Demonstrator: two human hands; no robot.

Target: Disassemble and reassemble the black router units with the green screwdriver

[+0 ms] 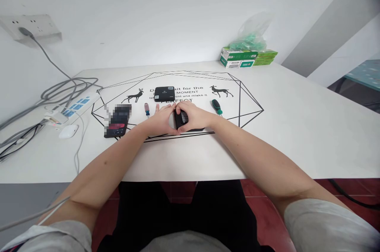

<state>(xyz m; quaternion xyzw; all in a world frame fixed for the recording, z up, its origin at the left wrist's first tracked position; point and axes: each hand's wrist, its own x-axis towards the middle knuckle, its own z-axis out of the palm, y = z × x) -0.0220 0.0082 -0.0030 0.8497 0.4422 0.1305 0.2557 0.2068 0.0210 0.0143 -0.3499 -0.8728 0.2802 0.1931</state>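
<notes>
Two hands meet over the vented black box, which lies back from the middle of the table's near edge. Our right hand grasps it from above, thumb toward that edge and fingers toward the far one; our left hand curves in with fingertips at the box's left side, and we cannot tell how firmly it presses.

We judge the main risk to be a slip: if the two pulls are uneven, the box could twist or skid across the table toward the near edge. Fingertips this close together could also be pinched. A sudden sideways jerk might knock the clear-handled screwdriver, toward the left edge, or the green-and-black screwdriver, toward the right. Pushed toward the far edge, our box could strike the flat black box beyond it.
</notes>
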